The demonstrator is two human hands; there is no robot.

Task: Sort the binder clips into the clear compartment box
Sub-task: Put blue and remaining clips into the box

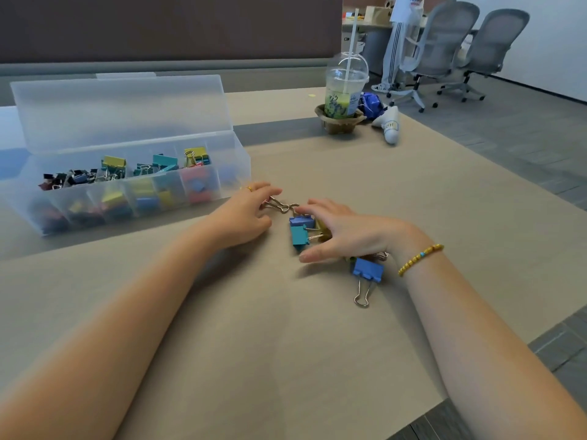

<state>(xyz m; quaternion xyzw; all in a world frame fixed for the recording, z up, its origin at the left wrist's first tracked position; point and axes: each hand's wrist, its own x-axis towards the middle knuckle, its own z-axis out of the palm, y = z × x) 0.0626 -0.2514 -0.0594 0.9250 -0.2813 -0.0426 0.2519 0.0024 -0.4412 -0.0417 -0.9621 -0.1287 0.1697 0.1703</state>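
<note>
Head view showed our left hand (244, 217) pinching the wire handles of a binder clip (279, 205) on the desk (254, 312). Our right hand (343, 233) curled over a blue clip (301, 221) and a teal clip (299, 237). Another blue clip (367, 270) lay by that wrist. Toward the desk's far left corner stood the clear compartment box (127, 173), lid up, holding sorted clips.

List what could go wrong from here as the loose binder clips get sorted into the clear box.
1. The left hand pinches only a wire handle; that clip may swing loose or snag when lifted.
2. The right hand covers bunched clips, so several could lift together and land in the wrong compartment of the clear box.
3. The blue clip under the right wrist could get nudged away.
</note>
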